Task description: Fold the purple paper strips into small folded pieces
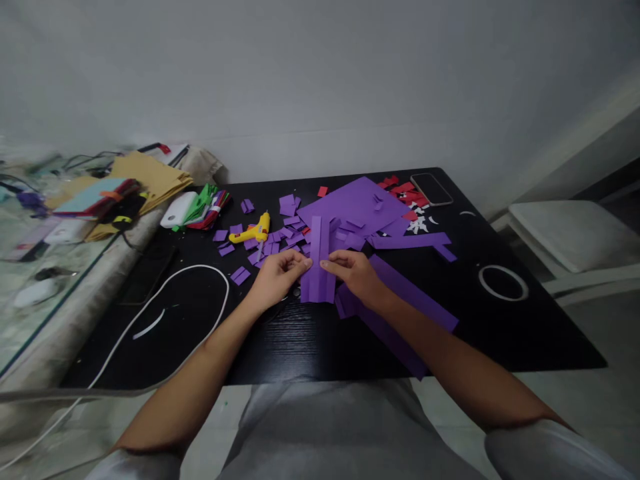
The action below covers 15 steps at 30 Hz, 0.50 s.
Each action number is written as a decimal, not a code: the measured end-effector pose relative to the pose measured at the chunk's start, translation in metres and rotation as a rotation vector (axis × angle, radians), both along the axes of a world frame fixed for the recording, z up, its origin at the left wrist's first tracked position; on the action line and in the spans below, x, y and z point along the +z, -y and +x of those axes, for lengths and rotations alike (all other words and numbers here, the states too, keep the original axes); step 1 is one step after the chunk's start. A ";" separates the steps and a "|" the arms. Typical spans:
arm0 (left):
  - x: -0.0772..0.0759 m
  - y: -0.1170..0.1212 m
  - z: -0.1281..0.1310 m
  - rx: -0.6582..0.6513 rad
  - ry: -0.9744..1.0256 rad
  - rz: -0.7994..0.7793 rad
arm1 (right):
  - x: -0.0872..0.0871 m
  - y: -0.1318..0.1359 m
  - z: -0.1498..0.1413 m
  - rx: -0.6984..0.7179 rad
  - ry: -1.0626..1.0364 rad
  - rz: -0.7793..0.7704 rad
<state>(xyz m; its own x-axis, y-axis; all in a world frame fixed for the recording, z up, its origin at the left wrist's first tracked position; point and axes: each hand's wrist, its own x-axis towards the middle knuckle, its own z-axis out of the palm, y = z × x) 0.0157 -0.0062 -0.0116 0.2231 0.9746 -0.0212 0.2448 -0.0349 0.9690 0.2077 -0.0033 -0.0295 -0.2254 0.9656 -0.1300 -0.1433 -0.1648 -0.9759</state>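
Left hand (283, 275) and right hand (354, 272) are pinching opposite long edges of creased purple paper strip (318, 283); strip is sitting between them over black table (280, 357), long axis running away from person, neither hand nearer.

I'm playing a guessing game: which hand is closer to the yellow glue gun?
Left. The left hand is on the near side of the yellow glue gun, a little to its right; the right hand is farther right, across the folded purple paper.

Glue gun (254, 231) (on table (285, 343)) left of strip (317, 277)
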 end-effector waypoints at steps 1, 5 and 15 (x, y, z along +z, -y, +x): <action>-0.001 0.000 -0.001 -0.003 -0.018 -0.001 | 0.000 0.000 0.000 -0.007 -0.003 -0.011; 0.000 0.000 -0.004 -0.005 -0.056 0.009 | 0.002 -0.006 0.007 -0.054 -0.010 -0.034; 0.099 0.126 -0.060 -1.032 -0.395 0.098 | -0.017 -0.010 0.010 -0.032 0.514 0.257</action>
<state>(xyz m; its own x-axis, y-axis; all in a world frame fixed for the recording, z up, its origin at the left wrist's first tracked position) -0.0444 -0.1323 0.0869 0.9232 0.3262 -0.2030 0.3452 -0.4720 0.8112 0.2176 0.0068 -0.0460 -0.1653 0.9859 0.0249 0.3594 0.0837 -0.9294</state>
